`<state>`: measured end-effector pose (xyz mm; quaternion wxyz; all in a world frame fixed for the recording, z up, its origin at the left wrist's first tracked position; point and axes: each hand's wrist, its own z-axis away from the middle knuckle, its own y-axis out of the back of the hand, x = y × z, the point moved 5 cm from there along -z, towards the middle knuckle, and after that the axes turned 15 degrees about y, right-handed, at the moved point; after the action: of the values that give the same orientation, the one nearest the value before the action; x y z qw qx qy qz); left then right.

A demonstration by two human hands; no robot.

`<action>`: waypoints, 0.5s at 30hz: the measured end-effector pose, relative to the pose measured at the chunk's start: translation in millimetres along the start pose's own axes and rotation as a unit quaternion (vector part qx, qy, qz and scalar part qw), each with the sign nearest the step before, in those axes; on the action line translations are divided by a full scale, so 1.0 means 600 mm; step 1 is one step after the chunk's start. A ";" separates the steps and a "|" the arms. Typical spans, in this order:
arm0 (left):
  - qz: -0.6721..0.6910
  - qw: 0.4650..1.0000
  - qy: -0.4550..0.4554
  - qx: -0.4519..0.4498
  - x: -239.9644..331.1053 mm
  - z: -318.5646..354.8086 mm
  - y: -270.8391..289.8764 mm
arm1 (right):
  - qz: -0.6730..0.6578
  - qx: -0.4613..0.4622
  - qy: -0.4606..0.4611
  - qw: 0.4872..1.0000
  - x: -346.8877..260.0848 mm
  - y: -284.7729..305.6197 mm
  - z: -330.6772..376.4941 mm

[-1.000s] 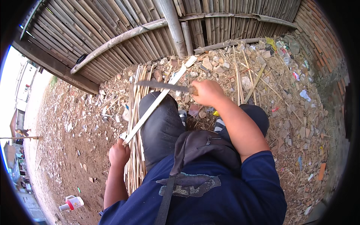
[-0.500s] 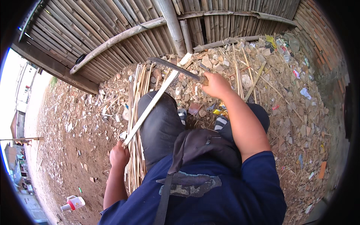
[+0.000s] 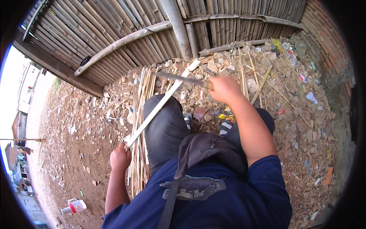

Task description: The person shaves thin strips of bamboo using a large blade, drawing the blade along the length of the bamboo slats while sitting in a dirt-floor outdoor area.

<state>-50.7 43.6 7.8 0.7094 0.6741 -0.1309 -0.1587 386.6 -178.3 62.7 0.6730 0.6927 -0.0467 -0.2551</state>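
I'm looking straight down over my own lap, and the thing that matters is the pale bamboo strip (image 3: 158,108): it runs on a long diagonal from my left hand (image 3: 120,157), low on the left, up and away across my left knee (image 3: 164,126) to its far tip near the rubble. My left hand is closed in a fist around the strip's near end, just beside the bundle of thin bamboo slats (image 3: 140,126) lying along the ground under it. My right hand (image 3: 223,88) is up and to the right, wrapped tight on the handle of a dark-bladed knife (image 3: 179,79); the blade points left and crosses the upper part of the strip, though I can't tell whether the edge touches it or hangs just above. So the right hand is the nearer one to the strip's far end, the left anchors the near end. Around me: stones and straw litter (image 3: 267,87) ahead, a bamboo fence (image 3: 126,26) beyond, a brick wall (image 3: 328,45) right, and a small plastic bottle (image 3: 74,206) well apart at lower left.
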 end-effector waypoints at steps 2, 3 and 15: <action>-0.003 1.000 -0.002 -0.005 0.009 0.002 0.009 | -0.008 -0.015 0.039 0.999 -0.038 -0.017 -0.006; 0.000 1.000 -0.006 -0.006 0.018 0.005 0.014 | 0.011 -0.007 0.079 0.997 -0.061 -0.034 -0.007; 0.018 1.000 -0.012 -0.004 0.019 0.015 -0.010 | 0.042 0.059 -0.067 0.995 0.059 -0.037 -0.020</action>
<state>-44.2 30.6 2.0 0.7131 0.6669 -0.1514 -0.1544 415.8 -179.8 30.9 0.6362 0.7103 -0.1353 -0.2691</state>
